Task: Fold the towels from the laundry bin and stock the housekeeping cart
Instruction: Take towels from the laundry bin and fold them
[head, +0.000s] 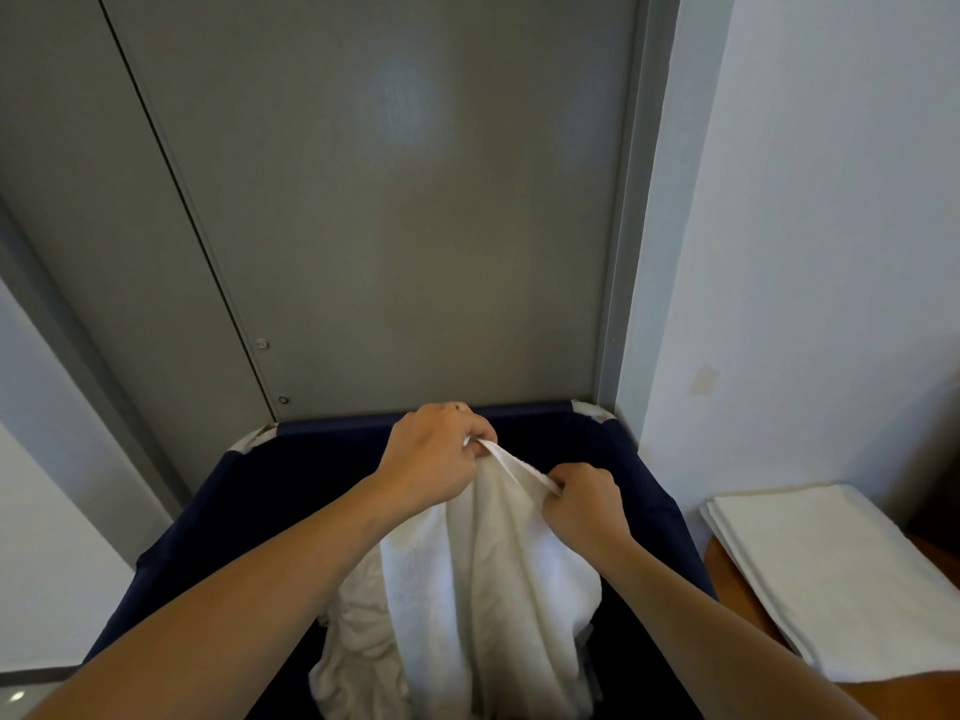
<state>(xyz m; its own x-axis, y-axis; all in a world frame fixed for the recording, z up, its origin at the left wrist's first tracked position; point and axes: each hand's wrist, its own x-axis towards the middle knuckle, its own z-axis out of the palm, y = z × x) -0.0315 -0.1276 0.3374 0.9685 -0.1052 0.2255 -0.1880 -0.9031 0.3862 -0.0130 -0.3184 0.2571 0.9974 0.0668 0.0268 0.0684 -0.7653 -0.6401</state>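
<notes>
Pinching a white towel's [498,563] hem, left hand [431,459] and right hand [584,506] lift it over the navy bin [249,491]

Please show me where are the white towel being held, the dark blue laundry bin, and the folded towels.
white towel [488,558]: head view, on its hanging middle.
laundry bin [270,491]: head view, on its inner left wall.
folded towels [831,569]: head view, on the top towel's flat face.

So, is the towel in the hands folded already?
Not folded. The towel hangs loose and creased from both hands over the bin.
</notes>
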